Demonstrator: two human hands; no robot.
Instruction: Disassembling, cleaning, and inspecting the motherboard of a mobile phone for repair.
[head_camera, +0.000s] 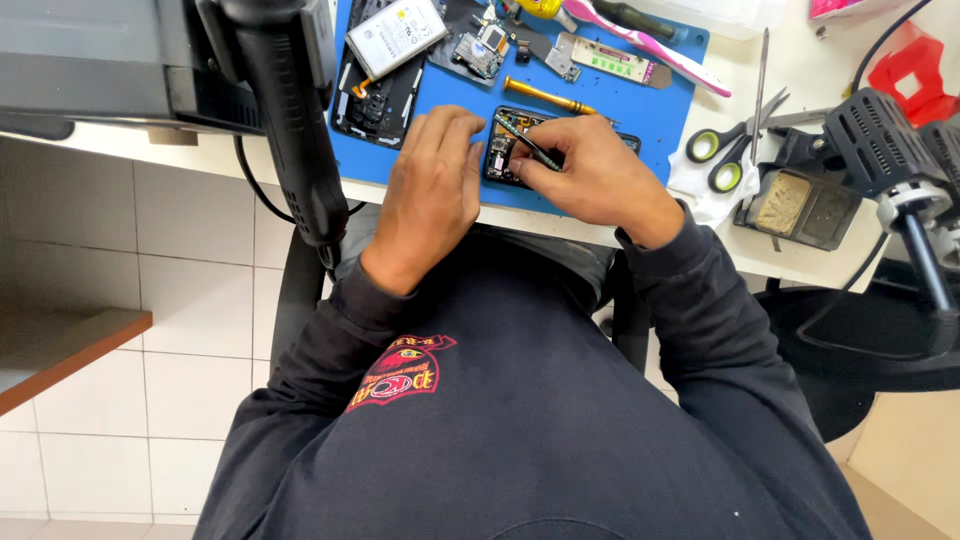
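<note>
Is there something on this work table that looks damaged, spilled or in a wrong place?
Nothing looks spilled or broken by accident. The opened phone lies on the blue mat between the left hand and the right hand, which holds a thin tool. Loose parts and a battery lie scattered above. The scissors lie off the mat.

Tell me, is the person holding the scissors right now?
No, the scissors lie untouched to the right of the blue mat, while the right hand holds a thin tool over the opened phone.

White tiled floor (150, 400), wooden shelf (60, 350)
</note>
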